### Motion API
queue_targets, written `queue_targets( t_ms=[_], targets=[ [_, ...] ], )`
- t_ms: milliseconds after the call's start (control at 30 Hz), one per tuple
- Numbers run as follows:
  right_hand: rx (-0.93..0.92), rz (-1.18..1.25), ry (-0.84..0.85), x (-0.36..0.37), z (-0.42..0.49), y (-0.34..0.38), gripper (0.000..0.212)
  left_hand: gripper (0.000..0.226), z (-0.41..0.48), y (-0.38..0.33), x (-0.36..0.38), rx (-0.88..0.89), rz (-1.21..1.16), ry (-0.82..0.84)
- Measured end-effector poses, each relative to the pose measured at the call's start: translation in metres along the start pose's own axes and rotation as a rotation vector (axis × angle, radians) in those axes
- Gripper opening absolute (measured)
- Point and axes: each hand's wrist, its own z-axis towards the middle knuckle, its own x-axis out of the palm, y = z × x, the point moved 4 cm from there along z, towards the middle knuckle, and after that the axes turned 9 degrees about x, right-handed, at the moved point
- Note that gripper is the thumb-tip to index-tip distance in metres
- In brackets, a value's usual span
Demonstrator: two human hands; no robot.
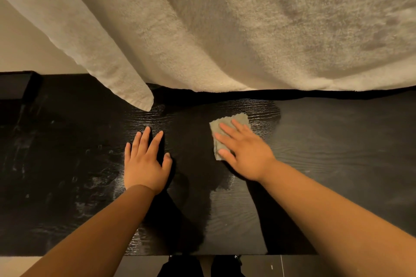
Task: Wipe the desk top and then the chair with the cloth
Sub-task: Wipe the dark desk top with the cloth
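Grey cloth (227, 128) under right hand (244, 153)

Under the right grip (245, 153) the cloth (227, 123) is a plain pale grey-green. The counter (337, 153) is black, with a fine wood-grain pattern of thin lines. To the left of the left grip (146, 164) it carries whitish smears. Between the two grips it is a deep, glossy black, and to the right of the right grip a duller grey-black. Beyond the grips, the towel (225, 29) is cream with faint brownish patches, and the wall (22, 40) is beige.
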Motion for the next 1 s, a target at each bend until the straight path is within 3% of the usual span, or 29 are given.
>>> queue_targets(
  t_ms=[133, 233, 300, 400, 500, 567, 700, 800, 1000],
  targets=[
    [0.309, 0.108, -0.155, -0.018, 0.001, -0.056, 0.045, 0.065, 0.0, -0.001, -0.001, 0.0, -0.009, 0.002],
    [0.462, 0.146, -0.182, -0.018, -0.002, -0.05, 0.044, 0.066, 0.0, -0.001, 0.0, -0.004, -0.005, -0.001],
    [0.397, 0.103, -0.184, -0.009, -0.007, -0.022, 0.051, 0.066, 0.0, 0.0, 0.001, -0.001, -0.011, -0.005],
    [0.144, -0.017, -0.068, 0.016, -0.025, 0.027, 0.069, 0.067, -0.001, 0.0, 0.002, -0.003, 0.0, -0.006],
    [-0.008, -0.116, 0.028, 0.02, -0.035, 0.031, 0.075, 0.068, -0.001, 0.001, 0.002, 0.002, 0.004, -0.009],
    [0.036, -0.13, 0.018, 0.012, -0.034, 0.01, 0.075, 0.067, -0.001, 0.001, 0.001, 0.02, 0.005, -0.015],
    [0.373, -0.022, 0.004, -0.009, -0.034, -0.035, 0.085, 0.065, -0.002, 0.001, -0.002, 0.028, -0.028, -0.021],
    [0.528, 0.045, -0.019, -0.013, -0.033, -0.018, 0.079, 0.064, -0.002, 0.0, -0.003, 0.025, -0.039, -0.012],
    [0.209, 0.001, -0.012, 0.027, -0.076, 0.065, 0.065, 0.063, -0.004, -0.001, -0.006, 0.043, -0.054, -0.012]
  ],
)
